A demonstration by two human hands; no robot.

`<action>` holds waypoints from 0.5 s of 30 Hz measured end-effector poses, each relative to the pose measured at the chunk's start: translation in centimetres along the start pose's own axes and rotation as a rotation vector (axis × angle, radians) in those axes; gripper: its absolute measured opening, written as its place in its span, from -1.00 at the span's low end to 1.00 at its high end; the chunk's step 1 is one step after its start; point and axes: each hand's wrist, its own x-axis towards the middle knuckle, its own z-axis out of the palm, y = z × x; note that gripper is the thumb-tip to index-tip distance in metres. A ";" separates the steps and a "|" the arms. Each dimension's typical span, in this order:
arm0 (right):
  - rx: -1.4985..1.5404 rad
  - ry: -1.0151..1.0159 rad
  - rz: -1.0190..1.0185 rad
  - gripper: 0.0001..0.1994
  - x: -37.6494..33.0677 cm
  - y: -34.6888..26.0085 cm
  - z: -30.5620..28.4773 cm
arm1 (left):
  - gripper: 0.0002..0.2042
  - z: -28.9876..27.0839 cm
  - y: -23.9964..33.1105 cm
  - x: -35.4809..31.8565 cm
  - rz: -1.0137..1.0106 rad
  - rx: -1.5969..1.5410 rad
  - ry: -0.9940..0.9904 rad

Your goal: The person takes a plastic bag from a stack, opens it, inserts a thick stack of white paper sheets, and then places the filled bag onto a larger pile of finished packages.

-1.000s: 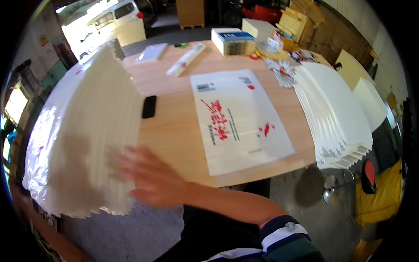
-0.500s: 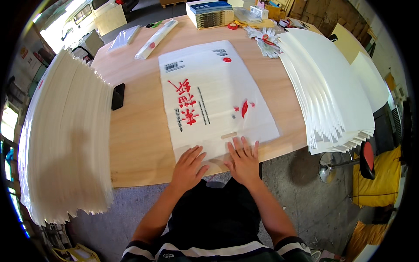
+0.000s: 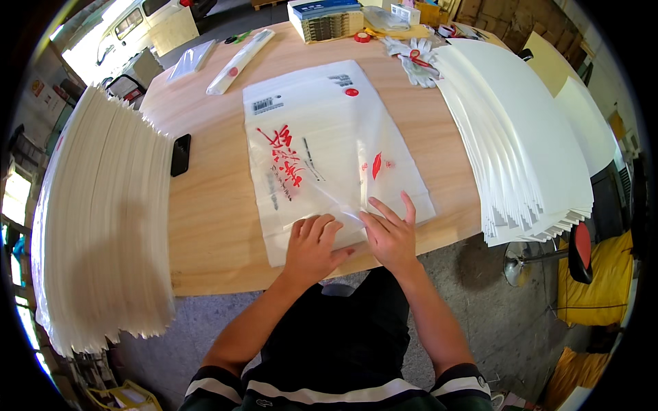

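Over the feed I saw the white bag near the front of the table — presumably for two-handed reach — left hand curled, right hand fanned upon it, any pinch unclear

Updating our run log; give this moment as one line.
left hand: on printed bag; right hand: on same bag; bag: creased near hands; phone: on table

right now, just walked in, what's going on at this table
A person has both hands on a printed white plastic bag lying on the wooden table. The left hand and right hand are at its near end, and the plastic is creased by the right fingers. A thick white stack is on the left beside a black phone; fanned white sheets lie on the right.
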 end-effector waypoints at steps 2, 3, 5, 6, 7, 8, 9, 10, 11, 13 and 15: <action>0.026 0.052 -0.029 -0.74 1.0 -0.1 0.0 | -0.71 0.0 1.4 1.4 -0.009 0.046 0.025; 0.038 0.078 -0.043 -0.75 1.4 -0.3 -0.1 | -0.72 0.3 1.1 1.2 0.006 0.063 0.024; 0.042 0.093 -0.036 -0.75 1.9 -0.7 -0.7 | -0.76 1.0 -0.3 0.6 0.038 0.092 0.021; 0.042 0.100 -0.032 -0.76 1.9 -0.7 -0.9 | -0.77 0.9 -0.8 0.4 0.037 0.082 0.000; 0.026 0.097 -0.030 -0.75 1.9 -0.3 -1.0 | -0.79 0.6 -1.5 0.2 0.036 0.073 -0.022; 0.009 0.094 -0.027 -0.75 1.7 0.6 -1.3 | -0.80 0.2 -2.0 0.2 0.036 0.063 -0.044; -0.009 0.091 -0.025 -0.75 1.6 1.1 -1.5 | -0.76 -0.2 -2.4 0.3 0.067 0.031 -0.038; 0.003 0.104 -0.017 -0.75 1.6 1.3 -1.4 | -0.74 -0.4 -2.1 0.4 0.062 -0.005 -0.043; 0.016 0.118 -0.006 -0.75 1.5 1.4 -1.3 | -0.72 -1.2 -1.0 1.1 0.060 -0.039 -0.051; 0.052 0.128 -0.003 -0.75 2.0 0.9 -1.2 | -0.68 -1.3 0.4 1.7 0.044 -0.051 -0.025; 0.095 0.120 -0.014 -0.76 2.9 -0.3 -1.0 | -0.65 -0.5 1.6 2.3 0.023 -0.012 0.041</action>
